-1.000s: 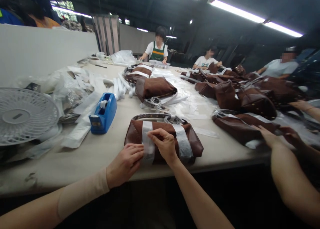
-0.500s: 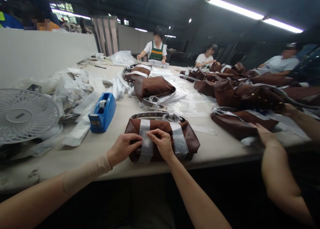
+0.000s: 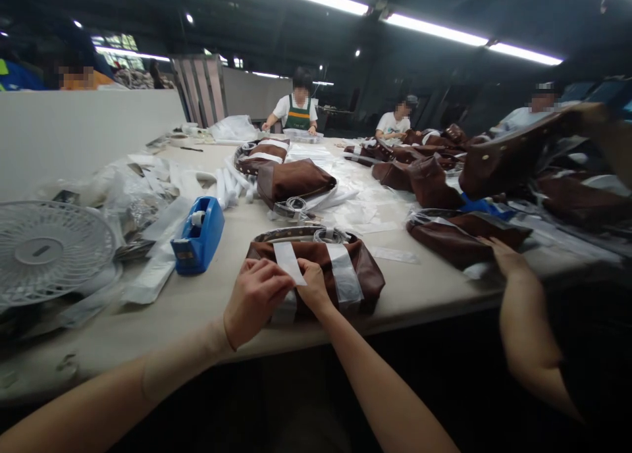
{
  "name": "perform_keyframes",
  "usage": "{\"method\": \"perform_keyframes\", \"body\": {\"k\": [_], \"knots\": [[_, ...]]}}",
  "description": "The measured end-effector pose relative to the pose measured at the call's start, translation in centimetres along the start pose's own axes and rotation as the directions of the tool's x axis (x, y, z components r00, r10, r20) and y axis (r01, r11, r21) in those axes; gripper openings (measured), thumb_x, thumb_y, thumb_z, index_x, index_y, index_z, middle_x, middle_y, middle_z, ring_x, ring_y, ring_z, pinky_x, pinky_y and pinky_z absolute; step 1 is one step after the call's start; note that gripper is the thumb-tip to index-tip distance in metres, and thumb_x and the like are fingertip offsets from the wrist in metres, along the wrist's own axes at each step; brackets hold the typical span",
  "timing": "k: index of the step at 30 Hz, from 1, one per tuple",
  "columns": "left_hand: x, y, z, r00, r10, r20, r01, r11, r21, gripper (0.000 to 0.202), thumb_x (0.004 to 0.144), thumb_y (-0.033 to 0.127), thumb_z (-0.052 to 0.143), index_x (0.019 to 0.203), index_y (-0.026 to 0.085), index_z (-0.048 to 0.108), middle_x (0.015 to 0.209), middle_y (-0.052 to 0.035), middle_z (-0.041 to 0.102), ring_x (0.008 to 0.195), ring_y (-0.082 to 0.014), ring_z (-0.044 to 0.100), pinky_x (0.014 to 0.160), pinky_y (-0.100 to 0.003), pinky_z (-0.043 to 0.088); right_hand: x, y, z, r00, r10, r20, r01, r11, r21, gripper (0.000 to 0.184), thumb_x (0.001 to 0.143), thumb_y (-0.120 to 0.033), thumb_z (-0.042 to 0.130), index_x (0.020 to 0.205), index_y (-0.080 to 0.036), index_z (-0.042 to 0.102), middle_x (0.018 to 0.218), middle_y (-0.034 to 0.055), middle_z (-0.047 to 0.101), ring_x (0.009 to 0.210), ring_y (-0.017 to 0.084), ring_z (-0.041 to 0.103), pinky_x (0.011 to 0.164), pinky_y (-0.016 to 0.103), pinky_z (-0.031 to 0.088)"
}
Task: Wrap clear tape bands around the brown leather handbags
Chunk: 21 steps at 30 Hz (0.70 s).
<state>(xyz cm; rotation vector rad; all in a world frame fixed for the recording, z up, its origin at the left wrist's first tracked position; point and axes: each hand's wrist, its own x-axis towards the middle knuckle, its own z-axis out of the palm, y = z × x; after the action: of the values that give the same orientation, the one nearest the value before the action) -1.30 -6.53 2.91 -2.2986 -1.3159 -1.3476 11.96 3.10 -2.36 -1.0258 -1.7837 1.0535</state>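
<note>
A brown leather handbag [image 3: 353, 272] lies on the pale work table [image 3: 148, 328] right in front of me, with a studded strap coiled at its far edge. Translucent film bands cross it. A white film strip [image 3: 288, 263] stands raised from its left side, and its lower part [image 3: 285, 309] still lies on the leather. My left hand [image 3: 257, 301] is pinching this strip from the left. The fingers of my right hand [image 3: 312, 285] also grip it, resting on the bag.
A blue tape dispenser [image 3: 197, 237] and a white desk fan [image 3: 49, 252] stand to my left among plastic bags. A co-worker's hand [image 3: 508, 259] rests on another brown bag [image 3: 459, 239] at right. More bags, film sheets and further workers fill the table beyond.
The film strip on the bag's left side has lifted off the leather between my hands. At right, a co-worker has raised a studded brown bag high. The view has tilted slightly.
</note>
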Motion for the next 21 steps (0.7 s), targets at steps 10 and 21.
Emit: {"method": "perform_keyframes", "body": {"k": [10,21], "knots": [[-4.8,-0.6,2.1,0.992,0.123,0.009,-0.123,0.992,0.036,0.022,0.088,0.003,0.06,0.105,0.017,0.061,0.098,-0.0047,0.07,0.101,-0.0154,0.065,0.082,-0.034,0.038,1.6,0.0,0.2,0.982,0.186,-0.034,-0.188,0.98,-0.067,0.002,0.067,-0.013,0.064,0.065,-0.013,0.066,0.066,0.0019,0.066,0.062,0.014,0.06,0.057,0.02,0.043],[-5.9,-0.8,2.1,0.975,0.189,0.115,-0.204,0.969,0.14,0.018,0.094,0.006,0.051,0.107,0.014,0.06,0.12,-0.0093,0.066,0.107,-0.0201,0.063,0.084,-0.037,0.037,2.4,-0.9,0.2,0.934,0.354,0.041,-0.348,0.931,-0.106,0.011,0.069,-0.006,0.061,0.063,-0.015,0.06,0.046,-0.0029,0.055,0.038,0.011,0.053,0.036,0.017,0.04]]}}
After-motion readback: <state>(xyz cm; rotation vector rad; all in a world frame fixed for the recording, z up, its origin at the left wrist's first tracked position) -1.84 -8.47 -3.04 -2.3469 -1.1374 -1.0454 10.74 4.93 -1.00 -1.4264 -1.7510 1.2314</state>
